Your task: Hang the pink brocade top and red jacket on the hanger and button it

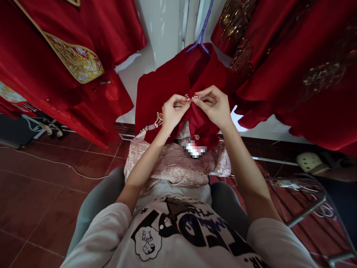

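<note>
A red jacket with beaded trim hangs from a blue hanger in front of me. My left hand pinches the left side of a small beaded fastening at the jacket's front. From the other side, my right hand pinches the same fastening, its fingertips almost touching those of the left. Lower on the front edge sits another beaded ornament. Pink shiny fabric lies below the jacket, over my lap.
Red embroidered garments hang at the left and right. A metal rack stands at the lower right, near a pale clog. A cable crosses the tiled floor on the left.
</note>
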`<state>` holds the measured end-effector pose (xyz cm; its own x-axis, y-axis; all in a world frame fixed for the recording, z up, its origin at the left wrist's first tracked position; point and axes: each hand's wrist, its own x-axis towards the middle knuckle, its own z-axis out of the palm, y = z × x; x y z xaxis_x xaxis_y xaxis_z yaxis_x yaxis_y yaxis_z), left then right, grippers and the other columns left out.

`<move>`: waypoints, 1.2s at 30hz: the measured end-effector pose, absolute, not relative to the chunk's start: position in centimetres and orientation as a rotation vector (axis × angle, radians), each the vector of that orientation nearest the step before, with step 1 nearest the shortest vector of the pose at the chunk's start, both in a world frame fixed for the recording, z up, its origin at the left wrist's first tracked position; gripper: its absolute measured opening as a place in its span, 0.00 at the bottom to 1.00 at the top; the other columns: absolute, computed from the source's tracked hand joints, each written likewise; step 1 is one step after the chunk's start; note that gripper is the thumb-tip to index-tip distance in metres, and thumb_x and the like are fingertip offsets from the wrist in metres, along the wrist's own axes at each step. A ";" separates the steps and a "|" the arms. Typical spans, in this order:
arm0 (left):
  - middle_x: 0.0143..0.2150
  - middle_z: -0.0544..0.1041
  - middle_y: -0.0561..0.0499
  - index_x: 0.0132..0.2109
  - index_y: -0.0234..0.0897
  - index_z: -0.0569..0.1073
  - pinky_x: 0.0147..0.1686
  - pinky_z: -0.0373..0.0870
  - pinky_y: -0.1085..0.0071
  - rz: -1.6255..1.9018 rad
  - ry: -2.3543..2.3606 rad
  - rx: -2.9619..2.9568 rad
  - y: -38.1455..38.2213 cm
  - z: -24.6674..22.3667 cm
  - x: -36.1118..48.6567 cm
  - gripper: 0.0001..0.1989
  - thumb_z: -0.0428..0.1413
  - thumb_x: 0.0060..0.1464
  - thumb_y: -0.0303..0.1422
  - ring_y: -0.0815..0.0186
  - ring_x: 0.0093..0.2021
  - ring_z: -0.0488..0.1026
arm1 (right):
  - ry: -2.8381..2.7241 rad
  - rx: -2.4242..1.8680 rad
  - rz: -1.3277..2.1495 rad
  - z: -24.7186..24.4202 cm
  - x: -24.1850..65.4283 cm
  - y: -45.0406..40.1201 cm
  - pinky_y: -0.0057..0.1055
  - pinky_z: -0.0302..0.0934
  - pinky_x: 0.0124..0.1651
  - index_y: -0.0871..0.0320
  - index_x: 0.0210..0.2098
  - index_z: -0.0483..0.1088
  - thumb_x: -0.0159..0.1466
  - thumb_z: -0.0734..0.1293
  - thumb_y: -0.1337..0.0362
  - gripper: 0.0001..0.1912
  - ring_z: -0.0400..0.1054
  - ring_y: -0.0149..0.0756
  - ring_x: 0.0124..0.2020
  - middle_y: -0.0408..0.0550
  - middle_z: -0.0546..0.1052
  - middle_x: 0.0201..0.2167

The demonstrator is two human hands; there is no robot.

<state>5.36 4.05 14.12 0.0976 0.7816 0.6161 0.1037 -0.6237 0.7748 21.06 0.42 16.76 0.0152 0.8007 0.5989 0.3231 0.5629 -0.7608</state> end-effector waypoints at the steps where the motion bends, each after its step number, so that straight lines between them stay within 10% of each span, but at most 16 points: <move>1: 0.35 0.79 0.52 0.35 0.41 0.71 0.36 0.74 0.72 1.540 0.873 1.882 3.7 14.4 5.2 0.05 0.60 0.59 0.32 0.69 0.34 0.76 | -1.567 -0.995 0.477 16.8 20.9 0.2 0.32 0.74 0.45 0.50 0.39 0.73 0.56 0.73 0.42 0.22 0.75 0.34 0.40 0.44 0.79 0.37; 36: 0.38 0.76 0.48 0.39 0.36 0.72 0.45 0.71 0.66 1.121 1.114 2.541 0.9 18.2 4.7 0.02 0.54 0.61 0.29 0.62 0.41 0.76 | -1.707 -1.091 0.252 17.2 20.7 -0.7 0.39 0.76 0.47 0.55 0.53 0.73 0.63 0.67 0.59 0.19 0.75 0.39 0.45 0.51 0.77 0.48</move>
